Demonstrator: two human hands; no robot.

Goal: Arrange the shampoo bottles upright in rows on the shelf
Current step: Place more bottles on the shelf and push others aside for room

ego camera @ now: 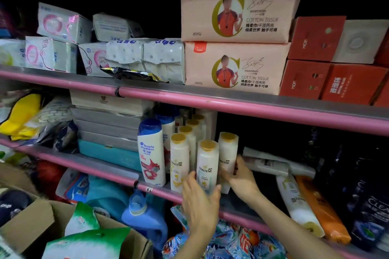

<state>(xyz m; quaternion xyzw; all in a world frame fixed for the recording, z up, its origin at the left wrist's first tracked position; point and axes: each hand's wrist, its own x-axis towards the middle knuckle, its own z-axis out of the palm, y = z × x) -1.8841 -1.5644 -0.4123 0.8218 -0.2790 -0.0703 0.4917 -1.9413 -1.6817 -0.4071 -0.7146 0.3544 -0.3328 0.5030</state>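
On the middle shelf (235, 202), I have the left hand (200, 202) curled round a front Pantene bottle (207, 166) and the right hand (242, 176) wrapped on the one behind (228, 153) — both upright, gold-capped. I judge I'm squaring a second row beside the Head & Shoulders bottle (151, 153). Next: stand up the lying bottles (299, 206) — label seemingly Pantene too.

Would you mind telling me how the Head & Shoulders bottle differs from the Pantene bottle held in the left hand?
The Head & Shoulders bottle has a blue cap; the Pantene bottle has a gold one. The Head & Shoulders bottle is taller and broader, with a red swirl on its label, while the Pantene bottle is slimmer with yellow markings. It stands free, whereas the left hand grips the Pantene bottle. Both are white and upright on the shelf.
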